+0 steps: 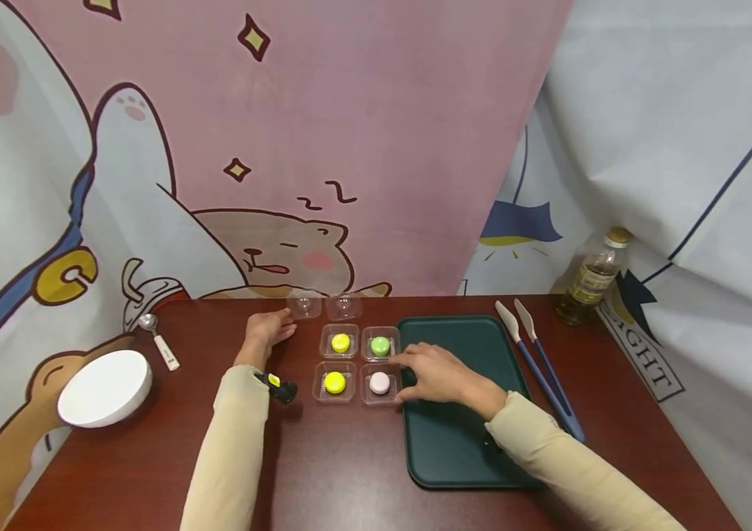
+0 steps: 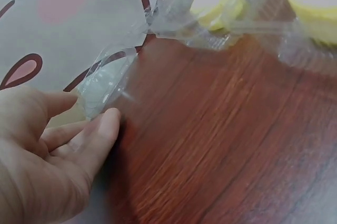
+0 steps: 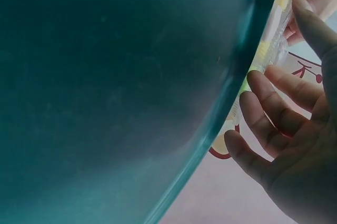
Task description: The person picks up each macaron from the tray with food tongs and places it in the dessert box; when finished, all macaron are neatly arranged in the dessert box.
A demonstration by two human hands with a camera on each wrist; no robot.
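Note:
Several small clear plastic boxes sit together at the table's middle, holding a yellow macaron [image 1: 340, 343], another yellow macaron [image 1: 335, 382], a green macaron [image 1: 380, 346] and a pale pink macaron [image 1: 379, 383]. Behind them are two clear domed lids, a left lid [image 1: 304, 304] and a right lid [image 1: 344, 305]. My left hand [image 1: 270, 332] reaches to the left lid, fingertips right at its edge with the fingers fairly straight. Over the left rim of the green tray [image 1: 462, 450], my right hand [image 1: 439, 372] has its fingers spread beside the boxes with the green and pink macarons.
A white bowl [image 1: 105, 389] and a white-handled scoop [image 1: 160, 344] are at the left. Two blue-handled knives [image 1: 545, 372] lie along the tray's right side. An oil bottle [image 1: 591, 280] stands at the back right corner, against the printed cloth [image 1: 402, 147].

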